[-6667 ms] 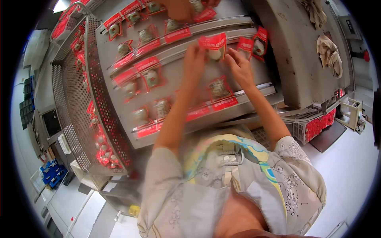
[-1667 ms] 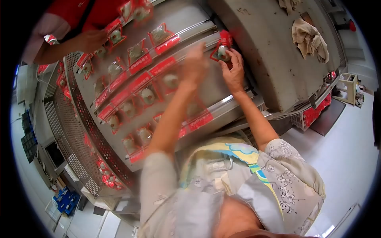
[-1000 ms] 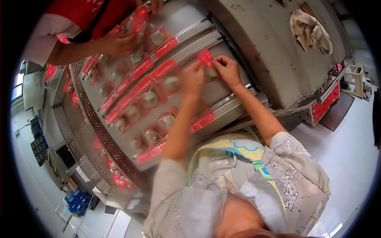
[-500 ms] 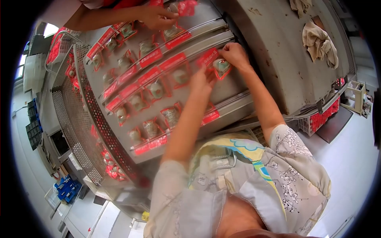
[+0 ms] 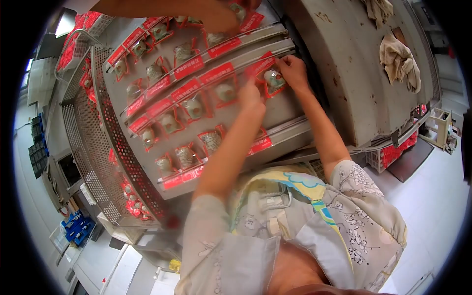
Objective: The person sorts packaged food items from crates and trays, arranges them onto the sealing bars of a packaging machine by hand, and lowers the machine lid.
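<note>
A clear plastic packet [image 5: 273,81] with a red printed header and red edges holds a pale, rounded item. It lies near the right end of the middle row on the metal tray. My right hand [image 5: 294,71] pinches the packet's upper right corner between thumb and fingers. At the packet's left side is my left hand [image 5: 251,96], curled and smeared by motion, so I cannot tell whether it grips the edge. Just left of that hand lies another packet [image 5: 225,92] of the same kind.
Metal bars cross the tray [image 5: 147,172] along rows of similar packets. A co-worker's hand [image 5: 223,17] reaches over the top row. Perforated metal bins [image 5: 91,147] flank the left side. To the right stands a metal housing [image 5: 339,64] with a crumpled cloth [image 5: 400,64] on it.
The packet between my hands has settled flatter, its header in line with the row. My left hand has shifted slightly down-left. The co-worker's hand has moved right with a packet.
</note>
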`<action>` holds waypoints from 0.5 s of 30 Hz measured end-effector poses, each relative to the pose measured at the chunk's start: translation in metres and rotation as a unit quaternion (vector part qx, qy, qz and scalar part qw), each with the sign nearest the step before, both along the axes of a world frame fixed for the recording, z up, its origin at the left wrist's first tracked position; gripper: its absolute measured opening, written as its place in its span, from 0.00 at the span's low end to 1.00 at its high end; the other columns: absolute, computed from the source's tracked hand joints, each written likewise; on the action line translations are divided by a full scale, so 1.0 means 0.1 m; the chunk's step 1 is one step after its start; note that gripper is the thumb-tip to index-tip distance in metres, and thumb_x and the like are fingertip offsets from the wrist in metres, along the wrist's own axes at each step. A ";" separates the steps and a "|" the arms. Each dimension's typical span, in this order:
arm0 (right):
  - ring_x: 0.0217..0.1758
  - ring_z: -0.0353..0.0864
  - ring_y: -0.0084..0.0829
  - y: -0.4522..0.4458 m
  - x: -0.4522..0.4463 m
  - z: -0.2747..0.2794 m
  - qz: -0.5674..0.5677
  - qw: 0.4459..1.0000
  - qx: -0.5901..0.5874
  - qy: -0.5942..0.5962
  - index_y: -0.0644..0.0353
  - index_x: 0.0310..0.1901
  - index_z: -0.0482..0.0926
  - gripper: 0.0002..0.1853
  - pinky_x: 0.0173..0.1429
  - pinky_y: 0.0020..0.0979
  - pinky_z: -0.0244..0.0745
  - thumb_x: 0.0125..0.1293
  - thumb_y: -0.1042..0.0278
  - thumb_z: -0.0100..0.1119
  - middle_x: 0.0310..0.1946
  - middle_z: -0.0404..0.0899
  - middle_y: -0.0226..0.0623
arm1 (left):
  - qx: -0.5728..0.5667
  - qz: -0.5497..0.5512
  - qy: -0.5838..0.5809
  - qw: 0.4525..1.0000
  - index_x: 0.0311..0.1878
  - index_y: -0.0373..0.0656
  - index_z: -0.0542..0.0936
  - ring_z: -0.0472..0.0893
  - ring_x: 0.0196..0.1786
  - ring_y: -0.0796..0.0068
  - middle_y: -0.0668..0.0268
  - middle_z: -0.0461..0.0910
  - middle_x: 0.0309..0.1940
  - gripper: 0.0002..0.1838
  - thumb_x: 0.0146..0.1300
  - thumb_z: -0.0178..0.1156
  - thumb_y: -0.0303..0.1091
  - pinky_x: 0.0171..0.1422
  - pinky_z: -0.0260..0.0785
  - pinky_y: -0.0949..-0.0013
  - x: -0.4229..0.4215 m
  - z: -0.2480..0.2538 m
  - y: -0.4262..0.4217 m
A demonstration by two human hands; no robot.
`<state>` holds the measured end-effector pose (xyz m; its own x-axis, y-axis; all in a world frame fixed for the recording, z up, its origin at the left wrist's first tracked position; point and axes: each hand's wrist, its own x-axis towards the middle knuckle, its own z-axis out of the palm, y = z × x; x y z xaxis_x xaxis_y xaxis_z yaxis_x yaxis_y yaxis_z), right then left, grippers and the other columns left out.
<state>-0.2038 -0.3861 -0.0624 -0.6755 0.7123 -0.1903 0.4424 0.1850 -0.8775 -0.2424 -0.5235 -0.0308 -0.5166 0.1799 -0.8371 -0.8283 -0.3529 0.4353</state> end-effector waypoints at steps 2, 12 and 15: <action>0.22 0.80 0.28 0.00 0.02 -0.07 -0.023 0.998 -0.058 0.016 0.66 0.32 0.82 0.14 0.31 0.32 0.73 0.60 0.61 0.64 0.23 0.82 0.41 | -0.075 -0.130 0.220 0.964 0.49 0.38 0.75 0.78 0.41 0.69 0.63 0.79 0.41 0.13 0.66 0.56 0.36 0.49 0.71 0.66 0.04 -0.14 -0.04; 0.42 0.76 0.43 -0.17 -0.27 0.47 0.018 0.925 0.366 0.102 0.54 0.36 0.83 0.13 0.46 0.42 0.72 0.48 0.64 0.70 0.33 0.76 0.38 | -0.361 -0.342 0.721 0.482 0.60 0.38 0.70 0.63 0.67 0.48 0.55 0.69 0.61 0.30 0.49 0.59 0.24 0.71 0.52 0.50 0.30 0.24 -0.17; 0.42 0.76 0.44 -0.08 -0.44 0.32 0.058 0.946 0.314 0.059 0.54 0.33 0.83 0.11 0.46 0.42 0.72 0.47 0.65 0.71 0.33 0.77 0.38 | -0.372 -0.362 0.707 0.480 0.58 0.38 0.72 0.68 0.62 0.51 0.56 0.72 0.57 0.26 0.51 0.58 0.23 0.69 0.56 0.52 0.18 0.12 -0.18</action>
<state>-0.2481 -0.3946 -0.0300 -0.7461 0.5796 0.3276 0.2927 0.7275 -0.6206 -0.2246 -0.5410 -0.0190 -0.6901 0.6645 0.2867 0.6934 0.4937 0.5249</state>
